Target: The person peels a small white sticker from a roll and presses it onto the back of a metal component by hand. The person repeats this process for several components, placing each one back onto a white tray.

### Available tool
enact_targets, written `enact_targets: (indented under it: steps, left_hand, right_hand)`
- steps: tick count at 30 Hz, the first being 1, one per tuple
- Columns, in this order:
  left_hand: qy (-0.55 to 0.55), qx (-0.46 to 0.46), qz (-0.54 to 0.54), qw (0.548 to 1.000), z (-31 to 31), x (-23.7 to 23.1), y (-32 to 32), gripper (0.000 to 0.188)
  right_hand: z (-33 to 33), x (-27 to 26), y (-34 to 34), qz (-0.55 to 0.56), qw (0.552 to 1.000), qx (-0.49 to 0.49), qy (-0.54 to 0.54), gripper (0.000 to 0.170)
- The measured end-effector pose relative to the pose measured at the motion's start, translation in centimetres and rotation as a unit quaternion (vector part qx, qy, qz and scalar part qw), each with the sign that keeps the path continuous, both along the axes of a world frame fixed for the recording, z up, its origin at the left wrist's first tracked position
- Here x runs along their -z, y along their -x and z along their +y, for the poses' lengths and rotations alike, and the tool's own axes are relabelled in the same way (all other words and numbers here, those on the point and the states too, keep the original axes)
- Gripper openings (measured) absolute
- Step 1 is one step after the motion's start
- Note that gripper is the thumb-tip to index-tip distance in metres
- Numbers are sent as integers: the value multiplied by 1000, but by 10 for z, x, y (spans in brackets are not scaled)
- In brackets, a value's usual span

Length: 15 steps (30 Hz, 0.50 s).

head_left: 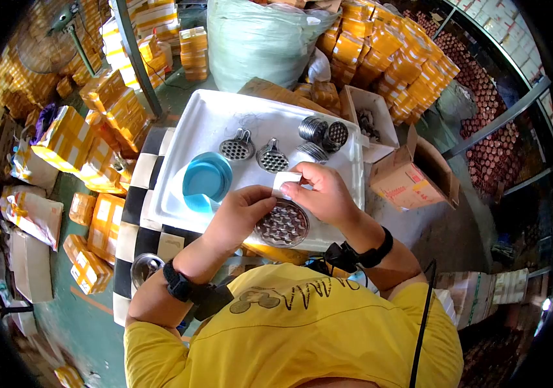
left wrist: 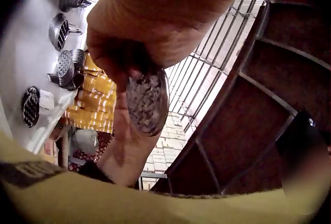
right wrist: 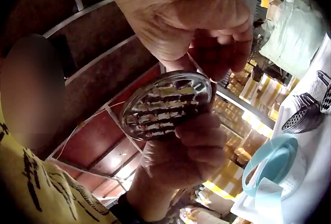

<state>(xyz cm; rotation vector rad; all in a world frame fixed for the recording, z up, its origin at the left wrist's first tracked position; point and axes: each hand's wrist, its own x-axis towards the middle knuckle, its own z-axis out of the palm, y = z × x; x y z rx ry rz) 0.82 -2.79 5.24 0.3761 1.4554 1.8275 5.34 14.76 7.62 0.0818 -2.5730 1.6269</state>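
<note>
In the head view my left hand (head_left: 241,213) grips the edge of a round metal piece (head_left: 282,224) with a raised grid pattern, held in front of my chest. Its curled fingers show under the rim of the round metal piece (right wrist: 166,107) in the right wrist view. My right hand (head_left: 322,194) pinches a small white slip (head_left: 285,183) between thumb and fingers. The slip lies just above the metal piece, with the left fingertips at its left edge. Beyond the hands, two perforated metal pieces with wire loops (head_left: 237,147) (head_left: 272,156) lie on the white tray (head_left: 179,139).
A roll of light blue tape (head_left: 206,181), its end loose, sits at the tray's left. More perforated metal pieces (head_left: 315,131) are stacked at its far right. An open carton (head_left: 413,178) stands right of the tray; a checkered surface (head_left: 135,244) lies under its left side.
</note>
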Motion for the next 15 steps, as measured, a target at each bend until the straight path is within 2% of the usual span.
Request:
enact_targets:
  steps: [3, 6, 9, 10, 13, 15]
  left_hand:
    - [-18, 20, 3, 1000, 1, 1, 1, 25]
    - [-6, 85, 96, 992, 1, 12, 8, 29]
    - [-43, 55, -22, 997, 6, 15, 8, 28]
    - [-30, 42, -36, 998, 8, 15, 7, 27]
    - [-47, 16, -99, 994, 12, 26, 5, 27]
    - [-46, 33, -116, 992, 14, 29, 2, 26]
  right_hand:
    - [5, 8, 1, 6, 999, 6, -36, 12]
    - [9, 15, 1, 16, 998, 9, -67, 13]
    - [10, 29, 2, -33, 999, 31, 19, 13]
    - [12, 35, 3, -58, 995, 25, 76, 14]
    - [10, 41, -2, -73, 992, 4, 100, 13]
    - [12, 43, -8, -74, 996, 17, 51, 12]
